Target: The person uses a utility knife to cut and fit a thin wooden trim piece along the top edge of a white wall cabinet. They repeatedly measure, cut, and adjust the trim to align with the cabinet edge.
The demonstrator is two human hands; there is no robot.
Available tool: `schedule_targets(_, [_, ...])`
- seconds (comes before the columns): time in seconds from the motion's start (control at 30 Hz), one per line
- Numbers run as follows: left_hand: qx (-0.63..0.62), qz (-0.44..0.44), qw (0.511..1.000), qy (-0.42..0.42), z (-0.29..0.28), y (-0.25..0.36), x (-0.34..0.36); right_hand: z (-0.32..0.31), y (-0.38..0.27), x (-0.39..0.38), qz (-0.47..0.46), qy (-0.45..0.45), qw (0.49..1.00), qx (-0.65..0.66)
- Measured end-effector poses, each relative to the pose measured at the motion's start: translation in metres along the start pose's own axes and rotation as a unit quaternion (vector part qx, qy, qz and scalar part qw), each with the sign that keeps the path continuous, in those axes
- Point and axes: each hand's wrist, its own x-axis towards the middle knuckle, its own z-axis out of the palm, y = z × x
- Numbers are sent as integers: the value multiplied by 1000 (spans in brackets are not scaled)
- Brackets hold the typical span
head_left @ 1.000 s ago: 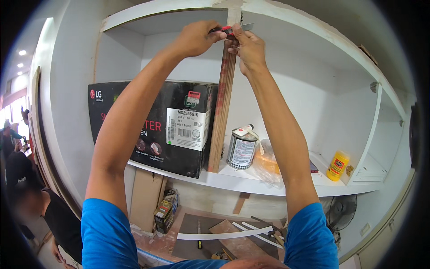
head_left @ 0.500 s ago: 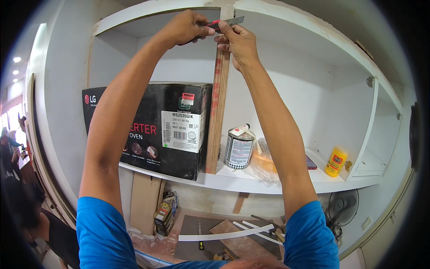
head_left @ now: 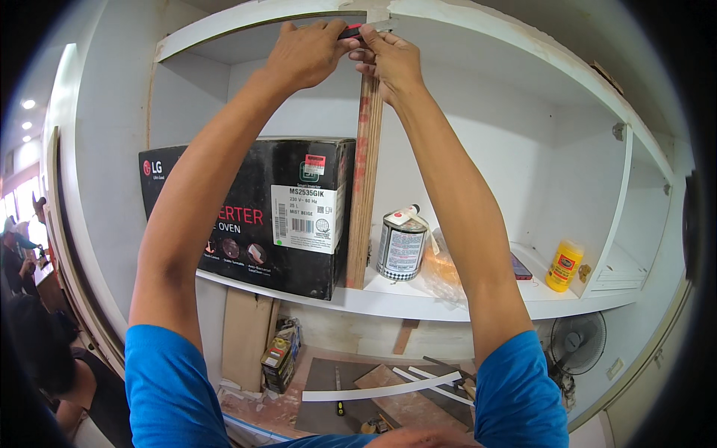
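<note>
Both my hands are raised to the top of the wooden centre post (head_left: 362,194) of a white cabinet. My left hand (head_left: 306,52) is closed round a red-and-black utility knife (head_left: 349,31), back of the hand toward me. My right hand (head_left: 388,60) is just beside it, thumb on the knife near the blade (head_left: 385,26), other fingers curled by the post's front. The blade lies level against the top of the post. Left of the post is a large black oven box (head_left: 308,269); to the right stands a metal can (head_left: 400,250) on the shelf.
The shelf (head_left: 373,299) also holds a bagged item (head_left: 441,265) and a yellow bottle (head_left: 564,265). Below are a worktop with white strips (head_left: 373,394), a boxy container (head_left: 280,355) and a fan (head_left: 573,342). People (head_left: 52,358) are at the left edge.
My hands rose slightly and shifted left, then my left hand turned higher round the knife. The knife's blade has moved left, closer onto the post top.
</note>
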Motion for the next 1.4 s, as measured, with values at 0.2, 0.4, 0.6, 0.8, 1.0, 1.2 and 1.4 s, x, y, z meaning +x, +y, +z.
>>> schedule_targets(0.2, [-23, 2, 1000, 2, 15, -29, 7, -16, 27, 4, -321, 52, 839, -437])
schedule_targets(0.4, [19, -23, 999, -31, 22, -41, 18, -9, 41, -13, -413, 36, 684, -601])
schedule_targets(0.6, [24, 61, 997, 43, 43, -68, 34, -6, 61, -6, -378, 34, 641, -667])
schedule_targets(0.8, [29, 30, 999, -2, 51, -69, 42, -1, 63, 2, -380, 54, 618, -686])
schedule_targets(1.0, [13, 41, 998, -34, 46, -73, 43, 6, 58, 0, -348, 65, 612, -708])
schedule_targets(1.2, [-26, 126, 992, -9, 47, -87, 38, 8, 61, -1, -340, 80, 600, -720])
schedule_targets(1.4, [8, 109, 993, 35, 43, -75, 28, 8, 62, 0, -342, 83, 592, -725])
